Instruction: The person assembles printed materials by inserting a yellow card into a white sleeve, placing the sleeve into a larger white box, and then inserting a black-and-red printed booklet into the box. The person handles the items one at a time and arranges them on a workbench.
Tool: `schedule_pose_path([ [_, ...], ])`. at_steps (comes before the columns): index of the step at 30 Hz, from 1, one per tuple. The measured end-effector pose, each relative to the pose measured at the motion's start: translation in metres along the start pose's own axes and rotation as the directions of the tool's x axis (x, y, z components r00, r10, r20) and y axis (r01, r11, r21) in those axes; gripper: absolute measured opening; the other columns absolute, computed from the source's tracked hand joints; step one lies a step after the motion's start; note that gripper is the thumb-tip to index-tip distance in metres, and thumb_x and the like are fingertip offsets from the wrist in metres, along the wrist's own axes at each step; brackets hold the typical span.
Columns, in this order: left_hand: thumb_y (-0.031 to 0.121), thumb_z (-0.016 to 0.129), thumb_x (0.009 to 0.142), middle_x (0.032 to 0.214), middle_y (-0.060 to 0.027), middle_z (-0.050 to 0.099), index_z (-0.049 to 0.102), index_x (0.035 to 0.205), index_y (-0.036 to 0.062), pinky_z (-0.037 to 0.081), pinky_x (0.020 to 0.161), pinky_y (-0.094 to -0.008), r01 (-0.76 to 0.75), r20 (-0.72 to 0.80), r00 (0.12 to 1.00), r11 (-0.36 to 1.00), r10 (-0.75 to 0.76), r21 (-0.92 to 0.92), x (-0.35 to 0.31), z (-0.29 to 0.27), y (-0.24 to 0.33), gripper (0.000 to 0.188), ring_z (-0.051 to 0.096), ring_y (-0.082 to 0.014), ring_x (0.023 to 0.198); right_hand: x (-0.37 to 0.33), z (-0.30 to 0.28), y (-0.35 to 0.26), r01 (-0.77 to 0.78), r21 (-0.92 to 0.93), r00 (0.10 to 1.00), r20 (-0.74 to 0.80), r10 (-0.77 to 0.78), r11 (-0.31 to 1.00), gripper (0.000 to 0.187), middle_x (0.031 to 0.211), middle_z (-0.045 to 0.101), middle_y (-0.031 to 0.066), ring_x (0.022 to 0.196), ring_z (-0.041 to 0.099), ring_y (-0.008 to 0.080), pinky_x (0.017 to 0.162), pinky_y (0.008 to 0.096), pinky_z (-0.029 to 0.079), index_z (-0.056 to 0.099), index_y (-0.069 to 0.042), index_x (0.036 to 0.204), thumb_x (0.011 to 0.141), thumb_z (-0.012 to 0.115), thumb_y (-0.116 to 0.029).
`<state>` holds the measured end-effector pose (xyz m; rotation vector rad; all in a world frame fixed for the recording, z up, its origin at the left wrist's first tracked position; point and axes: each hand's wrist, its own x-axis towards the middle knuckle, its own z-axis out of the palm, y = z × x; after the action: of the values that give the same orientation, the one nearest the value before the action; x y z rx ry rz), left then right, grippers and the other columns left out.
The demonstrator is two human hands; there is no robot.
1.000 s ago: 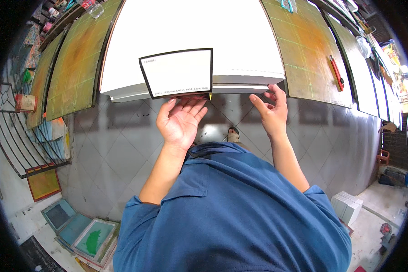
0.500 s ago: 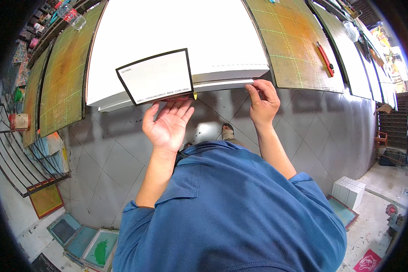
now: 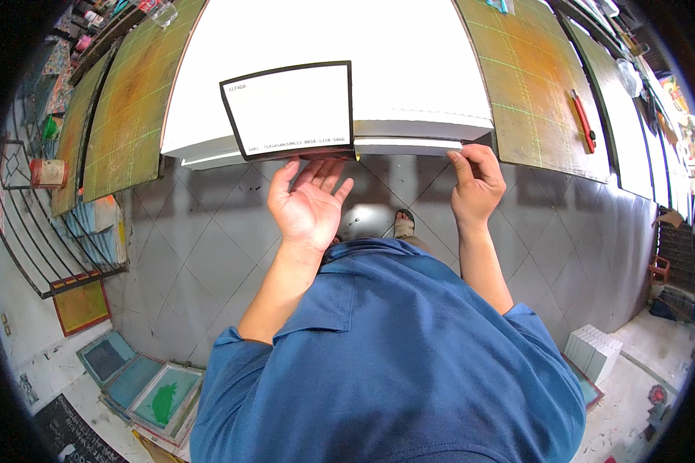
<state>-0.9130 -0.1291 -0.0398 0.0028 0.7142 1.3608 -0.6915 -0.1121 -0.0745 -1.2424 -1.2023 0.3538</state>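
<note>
So, we're holding our left hand [image 3: 305, 208] palm up, fingers spread, tips tucking beneath the near edge of a black-bordered white panel [image 3: 289, 108] that's overlapping the front of a big white surface [image 3: 324, 31]; can't tell if they're gripping. Our right hand [image 3: 479, 187] is pinching a white slab's [image 3: 405, 145] corner.

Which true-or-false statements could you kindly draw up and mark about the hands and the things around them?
1. The left hand shows its palm. True.
2. The right hand lies flat on the floor. False: its thumb and finger close at the right end of a white strip.
3. A red tool lies on a board at the right. True.
4. The black-bordered card is round. False: it has four corners.
</note>
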Motion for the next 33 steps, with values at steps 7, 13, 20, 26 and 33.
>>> schedule_pose_path([
  [7, 0.034, 0.055, 0.074, 0.132, -0.0291, 0.031, 0.018, 0.129, -0.0155, 0.015, 0.108, -0.0463, -0.037, 0.01, 0.999, 0.994, 0.038, -0.099, 0.004, -0.008, -0.006, 0.083, 0.026, -0.0392, 0.128, -0.003, -0.002, 0.005, -0.029, -0.008, 1.0, 0.008, 0.029, 1.0, 0.008, 0.075, 0.06, 0.0059, 0.071, 0.056, 0.0145, 0.066, 0.0236, 0.043, 0.061, 0.0, 0.073, 0.07, 0.068, 0.002],
  [13, 0.04, 0.062, 0.075, 0.137, -0.0294, 0.022, 0.01, 0.132, -0.0162, 0.011, 0.11, -0.0473, 0.003, 0.109, 0.994, 0.996, 0.006, -0.087, -0.002, -0.001, -0.004, 0.095, 0.017, -0.0392, 0.133, -0.003, -0.001, 0.002, -0.055, -0.011, 0.998, 0.019, 0.055, 0.998, 0.008, 0.074, 0.059, 0.0056, 0.071, 0.056, 0.0141, 0.066, 0.0233, 0.043, 0.06, 0.0, 0.072, 0.07, 0.067, 0.003],
  [20, 0.045, 0.064, 0.073, 0.139, -0.0286, 0.017, 0.008, 0.132, -0.016, 0.009, 0.11, -0.0485, 0.027, 0.077, 0.997, 0.997, -0.021, -0.073, 0.0, -0.002, -0.002, 0.101, 0.012, -0.0394, 0.134, -0.005, -0.003, 0.01, -0.062, -0.016, 0.998, 0.027, 0.062, 0.998, 0.008, 0.075, 0.06, 0.0054, 0.072, 0.056, 0.0138, 0.067, 0.0235, 0.043, 0.061, 0.0, 0.074, 0.071, 0.068, 0.001],
  [26, 0.05, 0.066, 0.073, 0.134, -0.0178, 0.03, 0.026, 0.132, -0.0025, 0.018, 0.102, -0.051, -0.132, -0.154, 0.971, 0.949, 0.181, 0.285, 0.002, 0.004, 0.002, 0.089, 0.022, -0.0324, 0.13, -0.007, -0.006, 0.01, -0.121, 0.008, 0.991, 0.063, 0.121, 0.993, 0.008, 0.079, 0.06, 0.0032, 0.074, 0.056, 0.0115, 0.068, 0.0222, 0.043, 0.061, 0.0, 0.079, 0.074, 0.068, -0.001],
  [33, 0.054, 0.065, 0.073, 0.14, -0.0126, 0.024, 0.021, 0.134, 0.0028, 0.017, 0.101, -0.0526, -0.18, -0.224, 0.935, 0.911, 0.276, 0.371, 0.005, 0.003, 0.004, 0.091, 0.019, -0.0322, 0.13, -0.012, -0.01, -0.007, -0.213, 0.075, 0.973, 0.105, 0.205, 0.974, 0.005, 0.085, 0.057, 0.0011, 0.075, 0.053, 0.0064, 0.066, 0.0181, 0.041, 0.059, -0.002, 0.085, 0.081, 0.062, -0.002],
])
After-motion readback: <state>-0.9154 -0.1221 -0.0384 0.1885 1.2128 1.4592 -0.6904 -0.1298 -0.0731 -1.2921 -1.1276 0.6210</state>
